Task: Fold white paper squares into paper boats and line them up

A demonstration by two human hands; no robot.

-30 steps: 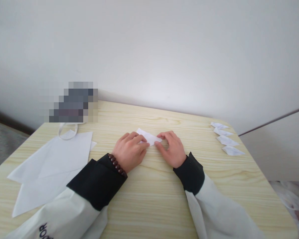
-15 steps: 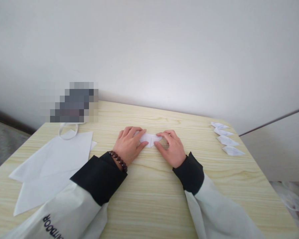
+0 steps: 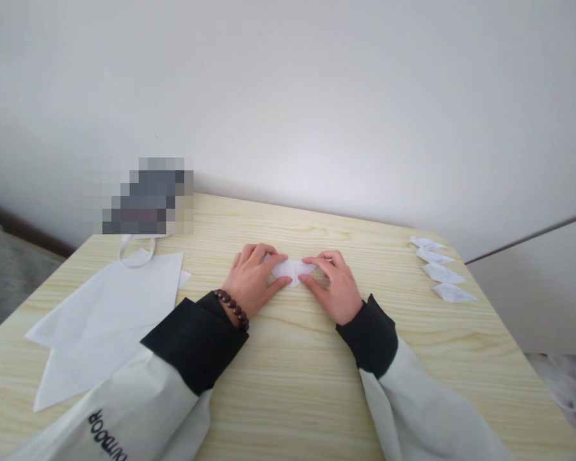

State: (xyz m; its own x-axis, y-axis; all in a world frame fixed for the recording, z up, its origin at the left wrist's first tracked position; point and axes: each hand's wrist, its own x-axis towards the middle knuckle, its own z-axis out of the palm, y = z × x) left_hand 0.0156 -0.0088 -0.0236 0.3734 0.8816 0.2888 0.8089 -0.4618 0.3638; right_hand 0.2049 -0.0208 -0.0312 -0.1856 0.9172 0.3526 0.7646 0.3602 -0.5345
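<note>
A small folded piece of white paper (image 3: 294, 271) lies at the middle of the wooden table (image 3: 288, 371). My left hand (image 3: 253, 276), with a dark beaded bracelet at the wrist, grips its left end between thumb and fingers. The paper's right end is pinched by the thumb and forefinger of my right hand (image 3: 336, 285). Fingers cover both ends of the paper, while its creased middle shows between the hands.
Several folded white paper pieces (image 3: 443, 273) stand in a row near the table's right edge. Large white sheets (image 3: 110, 314) overlap on the left, with a white ring (image 3: 125, 263) partly on them. Behind it is a pixelated dark object (image 3: 148, 198). A wall (image 3: 288, 109) borders the far edge.
The whole view has shifted slightly, so everything appears a little further right. Both hands keep their hold on the folded paper, with hardly any movement.
</note>
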